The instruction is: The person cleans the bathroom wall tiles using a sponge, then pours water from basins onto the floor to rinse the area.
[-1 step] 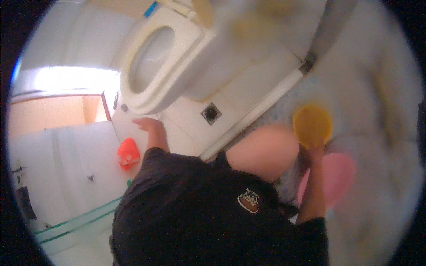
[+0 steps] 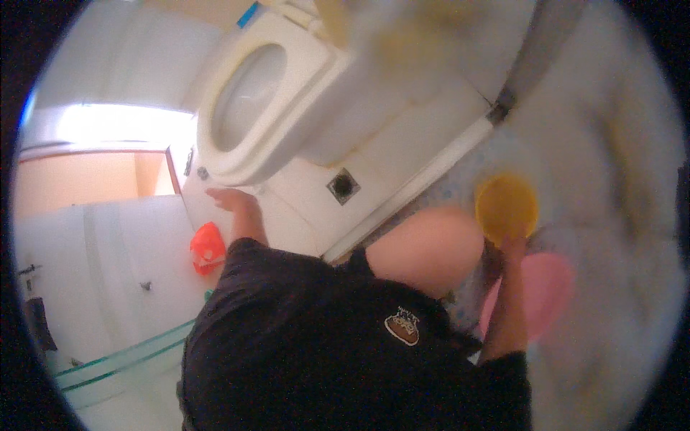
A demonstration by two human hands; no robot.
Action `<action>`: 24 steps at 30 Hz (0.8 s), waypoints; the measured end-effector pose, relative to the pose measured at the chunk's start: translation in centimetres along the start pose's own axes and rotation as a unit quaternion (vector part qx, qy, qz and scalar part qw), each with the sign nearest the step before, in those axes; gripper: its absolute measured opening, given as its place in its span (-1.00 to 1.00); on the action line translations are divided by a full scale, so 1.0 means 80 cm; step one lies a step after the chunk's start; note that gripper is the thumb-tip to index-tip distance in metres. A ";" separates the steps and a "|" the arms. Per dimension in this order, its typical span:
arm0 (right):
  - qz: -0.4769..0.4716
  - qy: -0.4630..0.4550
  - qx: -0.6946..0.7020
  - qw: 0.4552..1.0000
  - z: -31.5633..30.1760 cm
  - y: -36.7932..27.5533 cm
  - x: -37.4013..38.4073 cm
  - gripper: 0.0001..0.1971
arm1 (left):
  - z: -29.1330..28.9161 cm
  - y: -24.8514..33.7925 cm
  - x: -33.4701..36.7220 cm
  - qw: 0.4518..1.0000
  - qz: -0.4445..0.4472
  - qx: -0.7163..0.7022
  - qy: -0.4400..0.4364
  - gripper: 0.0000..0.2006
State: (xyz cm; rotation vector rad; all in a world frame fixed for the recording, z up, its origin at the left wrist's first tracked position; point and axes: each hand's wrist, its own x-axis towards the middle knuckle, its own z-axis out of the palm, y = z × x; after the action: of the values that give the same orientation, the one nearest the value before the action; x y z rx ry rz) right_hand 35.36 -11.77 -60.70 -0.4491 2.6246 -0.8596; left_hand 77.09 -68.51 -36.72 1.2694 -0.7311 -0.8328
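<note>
My right hand [image 2: 512,246] has its fingers at the near rim of a round yellow plastic bowl [image 2: 507,205] and grips it there. A pink basin [image 2: 550,291] lies just below that hand, partly hidden by my right forearm. Over on the left, my left hand [image 2: 233,200] is stretched out with its fingers apart, holding nothing. It hovers by the front end of a white toilet [image 2: 305,100]; whether it touches it I cannot tell. My bare knee [image 2: 431,248] is between the two arms.
A square floor drain [image 2: 343,186] sits in the pale floor, beside a raised white ledge [image 2: 424,183]. A red plastic bag [image 2: 208,248] is against the left wall. Glass shelf edges [image 2: 129,352] cross the lower left, and a doorway [image 2: 93,179] shows at far left.
My left hand has shifted slightly to the left. My right hand and the yellow bowl are nearly where they were.
</note>
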 end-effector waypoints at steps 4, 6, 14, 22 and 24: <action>0.047 0.027 -0.012 0.998 0.019 0.048 0.051 -0.27 | 0.055 0.065 0.018 0.982 0.043 0.177 -0.056 0.05; 0.096 0.023 -0.067 0.993 0.028 0.080 0.061 -0.20 | 0.064 0.078 0.036 0.943 0.031 0.314 -0.108 0.18; 0.313 0.018 -0.244 0.918 0.060 0.106 0.073 0.09 | 0.051 0.040 0.106 0.879 0.000 0.461 -0.124 0.22; 0.283 0.056 0.167 0.943 0.068 0.193 0.051 -0.01 | 0.075 0.057 0.032 0.804 0.093 0.580 -0.089 0.04; 0.313 0.046 0.188 0.930 0.062 0.192 0.043 -0.07 | 0.081 0.070 -0.002 0.725 0.255 0.633 -0.090 -0.11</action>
State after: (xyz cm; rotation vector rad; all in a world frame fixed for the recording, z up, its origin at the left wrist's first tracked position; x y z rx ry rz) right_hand 31.42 -3.86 -74.68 0.5154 2.3523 -1.1203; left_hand 72.24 -71.17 -30.15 2.0026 -1.8858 0.1583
